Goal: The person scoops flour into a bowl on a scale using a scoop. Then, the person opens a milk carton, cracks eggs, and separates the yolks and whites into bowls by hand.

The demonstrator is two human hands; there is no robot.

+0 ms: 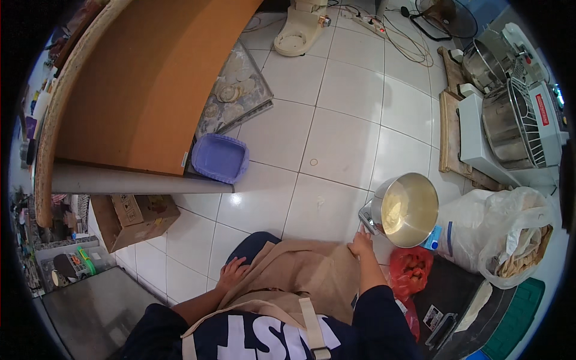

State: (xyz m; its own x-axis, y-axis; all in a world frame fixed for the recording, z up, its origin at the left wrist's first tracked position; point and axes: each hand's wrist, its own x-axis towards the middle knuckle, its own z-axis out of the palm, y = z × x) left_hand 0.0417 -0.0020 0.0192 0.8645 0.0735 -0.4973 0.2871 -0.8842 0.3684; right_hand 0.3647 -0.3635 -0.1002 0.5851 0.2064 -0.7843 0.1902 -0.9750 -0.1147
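Note:
My left hand (233, 271) lies with spread fingers on my lap beside the tan apron (300, 270). My right hand (362, 242) reaches its index finger to the front of a small silver scale (367, 219), other fingers loosely bent. A large steel bowl (420, 210) stands on the scale, with pale yellow powdery material (393, 213) inside. A blue carton (432, 239) is just right of the bowl. A red plastic bag of brown items (411, 270) lies just right of my right hand.
A wooden table (120, 72) fills the upper left, near a purple basin (219, 159) and cardboard box (135, 219). Mixers (510, 126) stand at right above white sacks (510, 234). A cream machine (297, 30) and cables (408, 48) lie on the tiled floor (312, 144) ahead.

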